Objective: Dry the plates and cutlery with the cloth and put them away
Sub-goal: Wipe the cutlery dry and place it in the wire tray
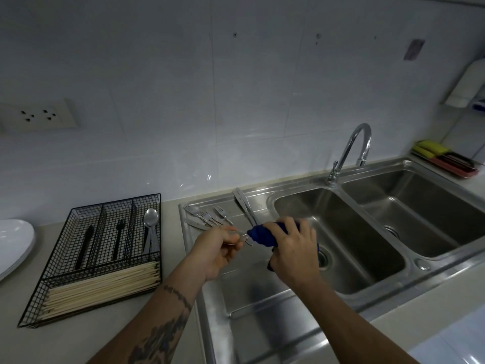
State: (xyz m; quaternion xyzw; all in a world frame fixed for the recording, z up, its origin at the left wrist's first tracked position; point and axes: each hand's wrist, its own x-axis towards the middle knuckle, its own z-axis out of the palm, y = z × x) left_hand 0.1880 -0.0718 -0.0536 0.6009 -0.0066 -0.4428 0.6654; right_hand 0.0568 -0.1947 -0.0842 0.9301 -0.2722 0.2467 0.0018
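Both forearms are bare, with no sleeves in view. The left forearm (168, 319) bears dark tattoos: a band of lettering near the wrist and a larger design below it. The right forearm (349, 319) is unmarked.

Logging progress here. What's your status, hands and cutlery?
Left hand pinching spoon. Right hand wrapping blue cloth round its handle. More cutlery waiting on drainboard. Nothing blocking.

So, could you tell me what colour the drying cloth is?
Dark blue cloth, seen in the head view.
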